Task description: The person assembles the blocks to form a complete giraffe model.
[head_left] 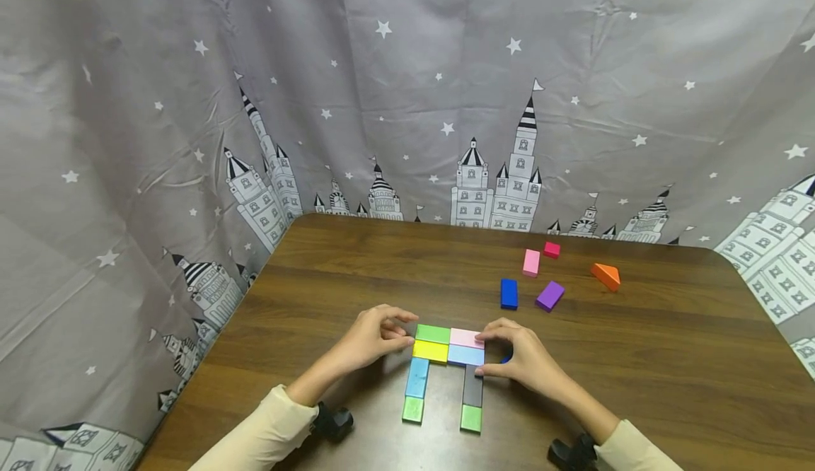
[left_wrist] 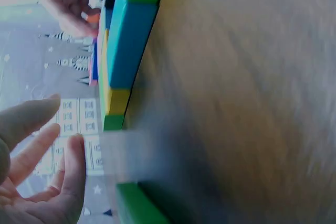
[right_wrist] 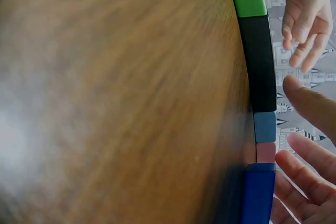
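On the table lies a flat figure of toy blocks. A green block and a pink block form its top row. Beneath are a yellow block and a light blue block. One leg is a sky blue block, the other a dark grey block; small green blocks end both. My left hand is beside the left edge, fingers loosely spread. My right hand spans the right edge, thumb and fingers apart, near a mostly hidden dark blue block.
Farther back on the wooden table lie a blue block, a purple block, a pink block, a red block and an orange triangle. Another green block appears low in the left wrist view. A patterned curtain hangs behind.
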The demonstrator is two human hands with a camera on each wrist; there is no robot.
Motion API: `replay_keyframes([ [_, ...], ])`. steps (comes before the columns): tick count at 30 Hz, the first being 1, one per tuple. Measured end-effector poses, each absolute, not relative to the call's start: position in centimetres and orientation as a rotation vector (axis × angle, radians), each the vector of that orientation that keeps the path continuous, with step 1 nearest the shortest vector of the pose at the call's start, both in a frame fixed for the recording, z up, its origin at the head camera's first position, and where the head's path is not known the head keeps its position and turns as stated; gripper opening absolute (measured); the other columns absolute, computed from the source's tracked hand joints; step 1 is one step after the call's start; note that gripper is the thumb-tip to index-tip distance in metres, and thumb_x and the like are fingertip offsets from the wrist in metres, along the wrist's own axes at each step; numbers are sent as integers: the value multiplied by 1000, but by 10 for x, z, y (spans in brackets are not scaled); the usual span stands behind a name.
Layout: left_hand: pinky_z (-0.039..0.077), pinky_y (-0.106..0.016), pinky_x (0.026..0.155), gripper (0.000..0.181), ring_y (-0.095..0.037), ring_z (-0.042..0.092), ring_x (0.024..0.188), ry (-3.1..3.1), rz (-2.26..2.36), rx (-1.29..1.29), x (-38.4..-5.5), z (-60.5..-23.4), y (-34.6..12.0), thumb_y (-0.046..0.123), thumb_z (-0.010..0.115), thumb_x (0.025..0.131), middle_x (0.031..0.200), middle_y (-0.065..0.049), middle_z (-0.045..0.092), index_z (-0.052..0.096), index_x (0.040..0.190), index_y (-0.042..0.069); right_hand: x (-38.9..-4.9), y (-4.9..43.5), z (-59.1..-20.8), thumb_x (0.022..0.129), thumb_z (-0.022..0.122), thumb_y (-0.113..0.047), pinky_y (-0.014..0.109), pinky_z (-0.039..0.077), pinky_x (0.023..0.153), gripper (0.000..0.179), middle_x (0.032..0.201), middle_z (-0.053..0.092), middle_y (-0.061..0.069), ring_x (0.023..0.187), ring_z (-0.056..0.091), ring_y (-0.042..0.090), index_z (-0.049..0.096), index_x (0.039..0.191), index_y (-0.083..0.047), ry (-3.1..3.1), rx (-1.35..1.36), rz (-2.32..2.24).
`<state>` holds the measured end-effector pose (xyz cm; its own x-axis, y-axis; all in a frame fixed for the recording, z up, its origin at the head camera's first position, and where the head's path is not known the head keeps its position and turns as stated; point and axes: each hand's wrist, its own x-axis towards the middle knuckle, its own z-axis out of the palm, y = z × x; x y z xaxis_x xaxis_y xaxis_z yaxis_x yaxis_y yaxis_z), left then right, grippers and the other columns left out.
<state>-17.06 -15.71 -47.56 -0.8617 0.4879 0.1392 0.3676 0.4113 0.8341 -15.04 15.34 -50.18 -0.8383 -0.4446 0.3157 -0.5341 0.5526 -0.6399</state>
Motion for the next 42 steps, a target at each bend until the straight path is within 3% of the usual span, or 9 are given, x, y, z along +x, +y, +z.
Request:
replay_keyframes([
  [6, 56, -39, 83, 38, -38, 65, 100, 2675, 1440, 794, -179, -470, -171, 9, 80, 85, 113, -20, 66, 69, 120, 0, -152, 152, -501, 69, 93, -23, 42, 51, 93, 44, 109, 64, 0, 104, 61, 20, 76, 106, -6, -2675, 876, 1141],
  [12, 55, -47, 84, 43, -38, 63, 104, 2773, 1328, 722, -179, -472, -189, 12, 82, 84, 116, -17, 66, 68, 122, 0, -151, 153, -501, 72, 91, -26, 41, 51, 91, 42, 109, 63, 1, 103, 60, 22, 76, 105, -5, -2676, 904, 1138],
  [22, 56, -36, 75, 47, -26, 64, 92, 2824, 1214, 549, -168, -484, -212, 17, 87, 78, 112, -13, 66, 70, 119, 1, -150, 152, -500, 74, 90, -26, 41, 51, 91, 41, 110, 61, 1, 103, 59, 23, 76, 105, -4, -2697, 915, 1158],
  [29, 50, -24, 63, 44, -17, 61, 78, 2808, 1190, 546, -167, -485, -214, 15, 90, 73, 98, -9, 67, 72, 111, -1, -150, 153, -499, 75, 90, -26, 38, 51, 88, 41, 111, 60, 0, 101, 58, 20, 76, 105, -4, -2715, 908, 1154],
  [42, 51, -23, 63, 35, -15, 62, 75, 2807, 1198, 551, -168, -488, -206, 7, 85, 76, 93, -8, 70, 73, 107, -4, -150, 154, -498, 74, 90, -26, 37, 50, 88, 40, 109, 60, -1, 100, 56, 17, 76, 105, -5, -2712, 902, 1119],
])
